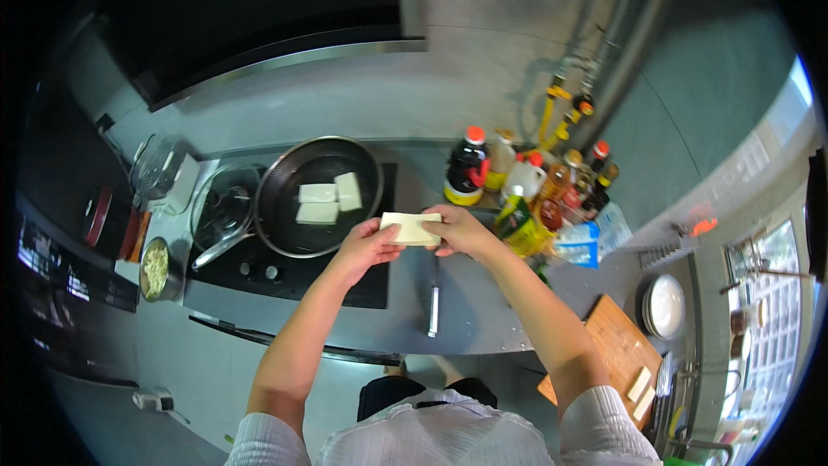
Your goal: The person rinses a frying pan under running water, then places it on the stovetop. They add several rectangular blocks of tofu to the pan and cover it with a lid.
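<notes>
A pale rectangular slab of tofu (pixel 410 230) is held level between my two hands, over the counter just right of the stove. My left hand (pixel 370 247) grips its left end, thumb on top and fingers beneath. On the right end, my right hand (pixel 460 231) pinches it the same way. To the left, a dark frying pan (pixel 291 233) sits on the black cooktop (pixel 349 285). Three tofu slices (pixel 318 212) lie flat in the pan, two stacked front to back and one angled at their right. Two more tofu slices (pixel 639 385) rest on a wooden cutting board (pixel 605 336).
A glass lid (pixel 223 207) lies left of the pan, near a metal bowl (pixel 162 272) of chopped pale food. Below my hands is a utensil with a metal handle (pixel 433 310). Sauce bottles (pixel 467 168) crowd the back right. White plates (pixel 665 306) stand beyond the board.
</notes>
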Action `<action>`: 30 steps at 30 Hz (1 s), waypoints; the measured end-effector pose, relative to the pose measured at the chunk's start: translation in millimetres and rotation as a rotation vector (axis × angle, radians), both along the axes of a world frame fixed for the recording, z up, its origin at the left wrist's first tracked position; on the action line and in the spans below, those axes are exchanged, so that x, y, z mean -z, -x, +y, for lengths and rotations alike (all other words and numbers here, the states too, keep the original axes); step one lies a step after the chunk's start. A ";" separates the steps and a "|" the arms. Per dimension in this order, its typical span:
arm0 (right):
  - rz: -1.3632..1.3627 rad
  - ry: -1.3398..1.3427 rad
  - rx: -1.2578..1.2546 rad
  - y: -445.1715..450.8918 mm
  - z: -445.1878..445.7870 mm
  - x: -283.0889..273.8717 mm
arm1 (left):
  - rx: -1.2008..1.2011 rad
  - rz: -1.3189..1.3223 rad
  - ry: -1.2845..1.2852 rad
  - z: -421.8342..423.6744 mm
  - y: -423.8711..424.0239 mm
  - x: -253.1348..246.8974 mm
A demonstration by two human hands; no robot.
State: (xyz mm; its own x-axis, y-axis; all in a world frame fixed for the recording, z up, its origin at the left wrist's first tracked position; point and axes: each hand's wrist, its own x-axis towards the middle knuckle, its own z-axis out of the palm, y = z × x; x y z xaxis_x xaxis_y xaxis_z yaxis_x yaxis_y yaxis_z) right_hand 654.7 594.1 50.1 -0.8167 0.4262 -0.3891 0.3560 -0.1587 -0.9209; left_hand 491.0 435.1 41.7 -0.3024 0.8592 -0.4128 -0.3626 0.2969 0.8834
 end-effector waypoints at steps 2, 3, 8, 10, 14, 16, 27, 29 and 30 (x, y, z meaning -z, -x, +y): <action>-0.036 0.008 -0.083 63.6 -7.8 2.7 | -0.093 0.015 0.025 -23.0 45.6 -2.7; -0.063 -0.012 -0.124 94.8 -15.6 6.3 | -0.116 0.021 0.063 -35.3 67.4 -4.0; -0.213 0.083 -0.344 207.9 -51.1 27.6 | -0.086 0.102 0.249 -73.8 168.7 20.2; -0.288 0.105 -0.353 238.6 -59.3 48.7 | 0.010 0.218 0.390 -69.3 197.5 29.0; -0.436 0.164 -0.352 274.7 -79.5 61.6 | 0.117 0.378 0.588 -74.2 229.1 31.6; -0.493 0.102 -0.342 277.4 -85.1 67.0 | 0.188 0.548 0.640 -72.3 230.6 21.8; -0.015 -0.748 0.036 148.8 -68.8 -7.5 | 0.092 1.164 0.122 -49.7 140.0 -17.1; 0.061 -0.708 0.175 100.0 -64.1 1.4 | 0.092 1.152 -0.085 -24.8 100.6 -11.6; 0.108 -0.693 0.270 72.4 -63.4 8.8 | 0.087 1.070 -0.175 -12.2 71.2 -17.7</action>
